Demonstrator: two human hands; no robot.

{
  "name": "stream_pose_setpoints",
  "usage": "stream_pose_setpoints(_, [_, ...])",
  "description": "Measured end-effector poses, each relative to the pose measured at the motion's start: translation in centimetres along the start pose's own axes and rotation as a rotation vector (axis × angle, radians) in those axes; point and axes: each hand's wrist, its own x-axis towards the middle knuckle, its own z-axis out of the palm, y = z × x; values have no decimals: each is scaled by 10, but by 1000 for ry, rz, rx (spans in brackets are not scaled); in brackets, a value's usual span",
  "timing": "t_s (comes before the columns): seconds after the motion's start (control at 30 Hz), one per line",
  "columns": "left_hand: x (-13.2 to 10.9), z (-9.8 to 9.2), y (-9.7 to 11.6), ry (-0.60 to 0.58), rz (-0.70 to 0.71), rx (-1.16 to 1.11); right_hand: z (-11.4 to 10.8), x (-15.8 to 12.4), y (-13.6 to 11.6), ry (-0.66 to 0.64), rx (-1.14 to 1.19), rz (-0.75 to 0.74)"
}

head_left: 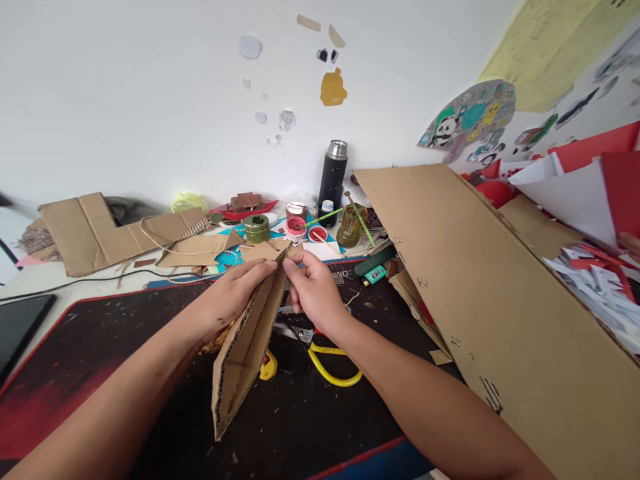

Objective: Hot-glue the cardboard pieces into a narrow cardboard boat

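A long folded piece of cardboard [253, 347] with bare corrugated edges slants up from the middle of the mat. My left hand [240, 287] is closed along its left side, thumb near the top end. Across from it, my right hand [316, 287] pinches the same upper end between thumb and fingers. Below the hands lie scissors with yellow handles [336, 382], their blades partly hidden behind the cardboard. A yellow cutter [269, 365] shows just beside the cardboard's right edge.
Paint jars, a green one [257, 229] and a pink one [296, 229], stand behind the hands near a black thermos [334, 177]. A large cardboard sheet [480, 280] leans on the right. Cut cardboard [115, 240] lies back left. Another person's fingers [631, 245] show far right.
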Motion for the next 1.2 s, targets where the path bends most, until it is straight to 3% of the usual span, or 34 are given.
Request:
stream_pose_setpoints(0.43, [-2, -1, 7, -7, 4, 21, 1, 0, 1, 1, 15, 0])
stream_pose_setpoints(0.93, [1, 0, -3, -24, 2, -10, 1, 1, 1, 3, 18, -10])
stream_pose_setpoints(1.2, [0, 0, 5, -30, 11, 17, 1, 1, 0, 2, 16, -6])
